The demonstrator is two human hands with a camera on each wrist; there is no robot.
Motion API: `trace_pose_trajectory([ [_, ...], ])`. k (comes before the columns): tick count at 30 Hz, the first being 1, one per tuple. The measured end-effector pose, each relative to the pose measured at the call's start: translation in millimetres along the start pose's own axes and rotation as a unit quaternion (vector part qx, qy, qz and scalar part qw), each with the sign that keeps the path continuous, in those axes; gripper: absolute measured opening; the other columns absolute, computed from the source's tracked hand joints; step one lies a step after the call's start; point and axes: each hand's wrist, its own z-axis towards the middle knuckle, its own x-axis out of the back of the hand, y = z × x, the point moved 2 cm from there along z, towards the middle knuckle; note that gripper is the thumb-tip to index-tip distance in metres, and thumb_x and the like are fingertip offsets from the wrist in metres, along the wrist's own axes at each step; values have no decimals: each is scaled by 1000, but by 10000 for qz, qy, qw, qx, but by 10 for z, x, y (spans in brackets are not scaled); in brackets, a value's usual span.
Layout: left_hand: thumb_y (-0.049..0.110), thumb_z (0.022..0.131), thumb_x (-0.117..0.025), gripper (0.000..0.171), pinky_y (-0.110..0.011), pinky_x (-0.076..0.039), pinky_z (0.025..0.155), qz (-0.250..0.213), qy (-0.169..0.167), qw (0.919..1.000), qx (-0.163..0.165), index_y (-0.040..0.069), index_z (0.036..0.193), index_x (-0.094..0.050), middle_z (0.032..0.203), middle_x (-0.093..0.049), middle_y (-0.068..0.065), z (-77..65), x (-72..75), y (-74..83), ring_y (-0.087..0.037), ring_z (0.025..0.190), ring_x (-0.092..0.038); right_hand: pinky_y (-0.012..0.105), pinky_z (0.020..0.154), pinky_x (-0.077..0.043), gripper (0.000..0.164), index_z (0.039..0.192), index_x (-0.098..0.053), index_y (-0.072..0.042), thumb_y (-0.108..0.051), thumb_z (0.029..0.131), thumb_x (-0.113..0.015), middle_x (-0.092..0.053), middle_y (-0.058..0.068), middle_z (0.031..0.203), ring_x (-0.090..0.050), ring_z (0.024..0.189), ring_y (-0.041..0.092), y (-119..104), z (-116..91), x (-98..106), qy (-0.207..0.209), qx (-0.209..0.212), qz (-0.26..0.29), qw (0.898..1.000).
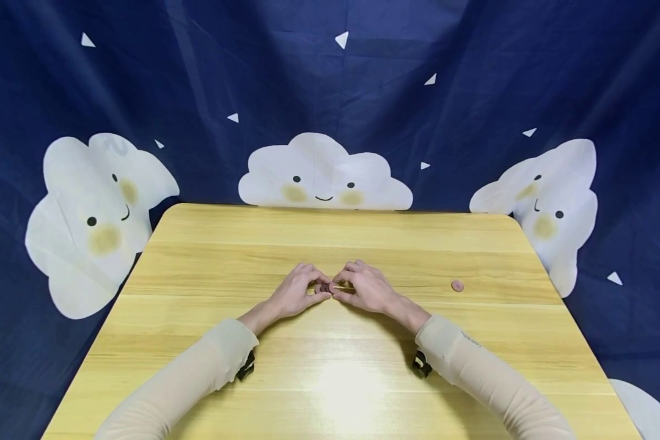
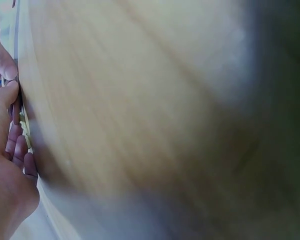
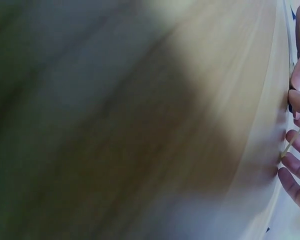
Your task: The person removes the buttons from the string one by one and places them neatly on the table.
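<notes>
Over the middle of the table, both hands meet fingertip to fingertip. My left hand pinches small dark brown buttons between thumb and fingers. My right hand pinches a lighter reddish-brown button right beside them. A thin yellow string runs from there toward the right palm. In the left wrist view, more yellow string shows under the left fingers. The right wrist view has the string passing across the right fingers. The fingertips hide much of the buttons.
One loose pinkish-brown button lies flat on the wooden table, to the right of the right hand. Behind the table's far edge hangs a dark blue curtain printed with white clouds.
</notes>
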Motion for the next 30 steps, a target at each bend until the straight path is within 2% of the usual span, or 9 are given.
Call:
trace_pose_trajectory([
  [12, 33, 94, -81, 28, -36, -46, 92, 22, 1, 10000, -43, 16, 116, -76, 105, -68, 1, 0, 8, -4, -16, 101, -53, 25, 70, -48, 31, 116, -78, -21, -40, 91, -81, -73, -2, 105, -58, 91, 14, 20, -63, 63, 230, 30, -17, 9997],
  [22, 34, 94, -80, 28, -35, -46, 91, 27, -21, 10000, 32, 16, 115, -76, 103, -67, 2, 1, -9, -19, -15, 101, -53, 29, 76, -52, 31, 114, -79, -24, -42, 90, -83, -74, -4, 106, -61, 94, 13, 65, -110, 88, 338, -93, 11, 9994],
  [30, 33, 94, -81, 27, -34, -45, 90, -9, -18, 10000, 47, 17, 114, -76, 101, -66, 3, 4, -8, -12, -14, 100, -52, 27, 75, -48, 30, 112, -79, -24, -42, 89, -83, -73, -4, 101, -59, 91, 14, 86, -145, 126, 518, -47, 127, 9986],
])
